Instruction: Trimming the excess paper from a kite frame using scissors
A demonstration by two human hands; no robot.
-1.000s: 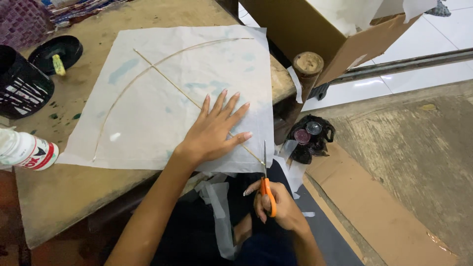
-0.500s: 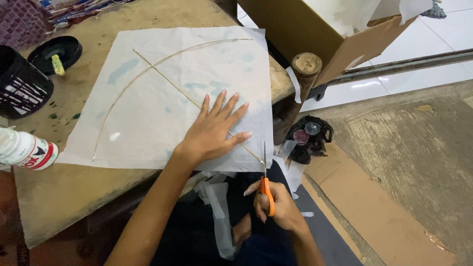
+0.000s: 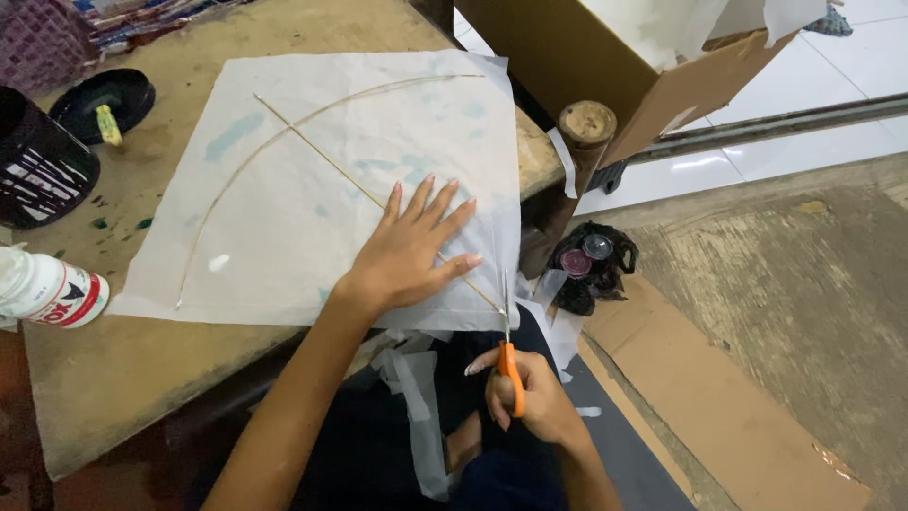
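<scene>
Head cam: my left hand (image 3: 411, 251) lies flat, fingers spread, on the white paper sheet (image 3: 312, 189) mid-frame; my right hand (image 3: 530, 397), lower center, grips orange scissors (image 3: 509, 355) at its corner.

A sheet of paper (image 3: 312, 199) lies flat on the counter (image 3: 132, 369), two thin sticks (image 3: 378, 199) crossed on it. The left hand (image 3: 411, 251) rests on the sheet's near right part. Scissors (image 3: 508, 345), in the right hand (image 3: 534, 397), meet the sheet's near right corner. A bottle (image 3: 47, 289) lies left; a cardboard box (image 3: 624, 66) stands behind right.
</scene>
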